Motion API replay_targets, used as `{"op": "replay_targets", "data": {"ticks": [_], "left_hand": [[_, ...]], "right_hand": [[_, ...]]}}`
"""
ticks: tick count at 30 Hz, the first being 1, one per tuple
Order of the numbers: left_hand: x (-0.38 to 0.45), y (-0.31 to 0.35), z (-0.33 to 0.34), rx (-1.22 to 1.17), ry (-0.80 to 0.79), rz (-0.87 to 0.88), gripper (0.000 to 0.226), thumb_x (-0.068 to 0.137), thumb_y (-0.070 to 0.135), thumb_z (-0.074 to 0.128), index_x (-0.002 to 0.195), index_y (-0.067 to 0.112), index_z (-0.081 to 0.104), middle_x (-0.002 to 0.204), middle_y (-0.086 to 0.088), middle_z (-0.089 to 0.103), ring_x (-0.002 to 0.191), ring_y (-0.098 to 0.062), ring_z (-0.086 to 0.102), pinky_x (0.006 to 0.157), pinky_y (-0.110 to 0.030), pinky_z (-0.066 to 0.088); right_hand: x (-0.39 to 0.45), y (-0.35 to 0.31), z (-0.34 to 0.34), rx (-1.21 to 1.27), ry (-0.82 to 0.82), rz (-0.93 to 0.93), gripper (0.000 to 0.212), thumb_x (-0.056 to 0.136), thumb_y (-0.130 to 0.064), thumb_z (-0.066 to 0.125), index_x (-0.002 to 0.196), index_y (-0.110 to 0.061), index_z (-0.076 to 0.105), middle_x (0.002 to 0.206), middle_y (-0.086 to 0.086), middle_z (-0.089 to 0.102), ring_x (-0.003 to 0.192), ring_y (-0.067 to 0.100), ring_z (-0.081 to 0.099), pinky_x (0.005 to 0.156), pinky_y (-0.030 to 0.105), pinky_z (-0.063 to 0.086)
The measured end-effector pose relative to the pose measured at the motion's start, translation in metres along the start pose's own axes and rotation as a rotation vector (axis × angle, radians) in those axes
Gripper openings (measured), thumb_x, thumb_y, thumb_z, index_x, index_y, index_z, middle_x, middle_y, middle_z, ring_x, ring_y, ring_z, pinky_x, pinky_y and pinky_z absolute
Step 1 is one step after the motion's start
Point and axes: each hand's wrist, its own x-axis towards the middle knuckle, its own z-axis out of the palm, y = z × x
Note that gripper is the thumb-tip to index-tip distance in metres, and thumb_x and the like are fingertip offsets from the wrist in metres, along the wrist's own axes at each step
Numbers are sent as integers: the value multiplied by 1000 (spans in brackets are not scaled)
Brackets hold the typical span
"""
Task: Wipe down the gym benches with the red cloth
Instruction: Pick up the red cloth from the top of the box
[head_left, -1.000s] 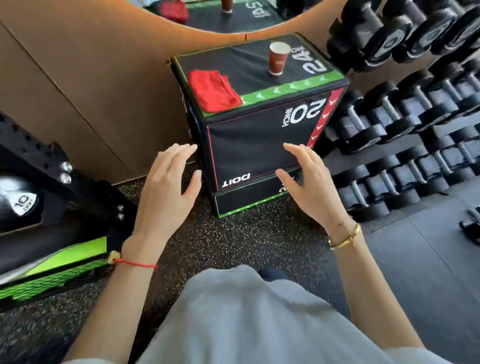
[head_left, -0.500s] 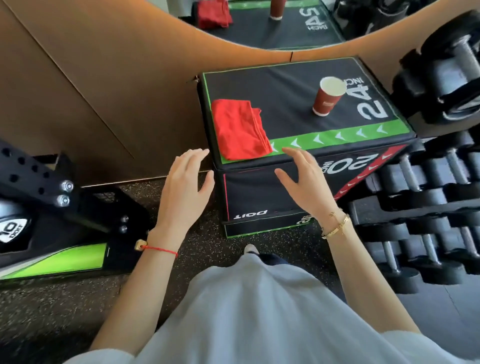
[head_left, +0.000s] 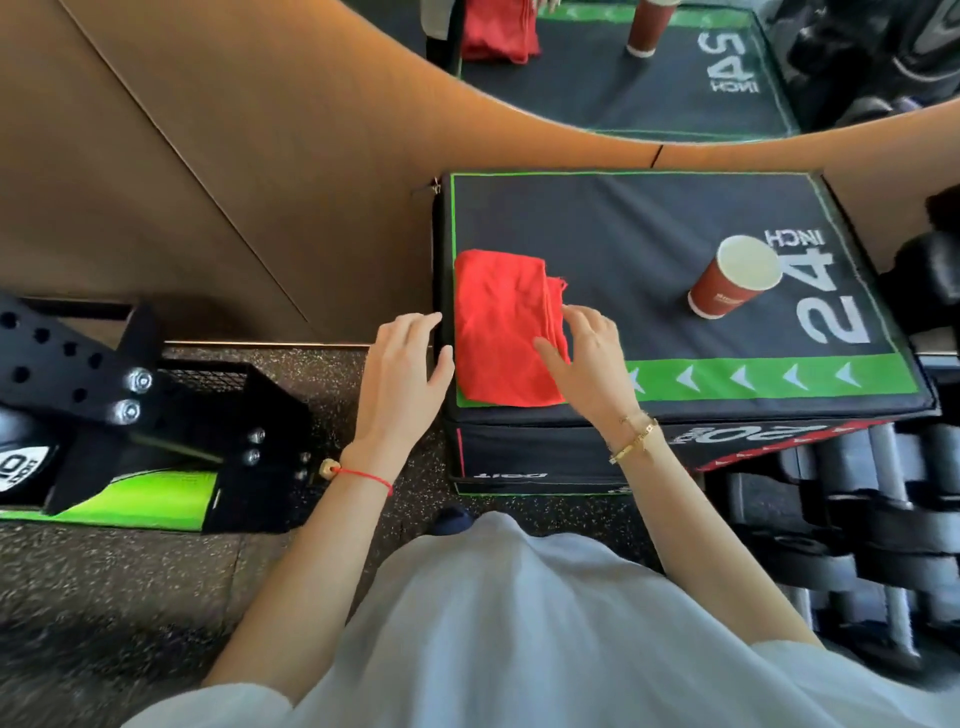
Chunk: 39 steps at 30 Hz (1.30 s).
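1. Over the near left corner of the box top, the right hand (head_left: 589, 364) is spread with relaxed fingers, its fingertips at the right edge of the red cloth (head_left: 506, 327); whether they touch the fabric cannot be told. It grips nothing.
2. Beside the box's left edge, the left hand (head_left: 402, 384) is open, fingers extended and loosely together, thumb toward the cloth; it holds nothing and lies just left of the cloth.
3. Red cloth: folded, lying flat on the box top between the two hands, its near end overlapping the green stripe (head_left: 779, 376).
4. Box (head_left: 649, 234): black padded top with white "24 INCH" lettering, set against a brown wall.
5. Paper cup (head_left: 735, 278): red, upright, on the right part of the box top, well apart from the cloth.
6. Dumbbells (head_left: 857, 519): racked to the right of the box.
7. Black metal frame (head_left: 78, 364): on the floor to the left.
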Motion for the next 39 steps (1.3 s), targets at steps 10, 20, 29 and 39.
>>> {"op": "replay_targets", "data": {"ticks": [10, 20, 29, 39], "left_hand": [[22, -29, 11, 2, -93, 43, 39, 96, 20, 56, 134, 8, 55, 131, -7, 57, 124, -22, 50, 107, -33, 39], [25, -29, 8, -49, -130, 71, 39, 98, 18, 53, 136, 9, 53, 134, -5, 56, 128, -21, 48, 110, -36, 40], [19, -17, 2, -65, -152, 127, 39, 97, 17, 55, 135, 11, 54, 133, -3, 56, 128, -18, 47, 110, -34, 40], [-1, 10, 12, -65, -189, 183, 39, 96, 16, 58, 135, 13, 55, 132, -3, 57, 127, -19, 48, 110, -37, 41]], "right_hand": [[24, -15, 37, -116, 28, 141, 63, 84, -51, 65, 121, -1, 52, 133, 13, 48, 127, 32, 38, 107, 39, 30], [29, -25, 31, 282, 74, 264, 21, 79, -19, 67, 80, -7, 49, 71, 1, 51, 66, 19, 46, 59, 29, 27], [8, 3, 4, 862, 82, 513, 7, 87, -11, 60, 93, -9, 58, 89, 4, 59, 80, 13, 54, 74, 34, 45], [-34, 33, -26, 1044, 168, 542, 13, 78, -18, 62, 91, -19, 60, 80, -5, 62, 75, 9, 57, 70, 27, 47]]}}
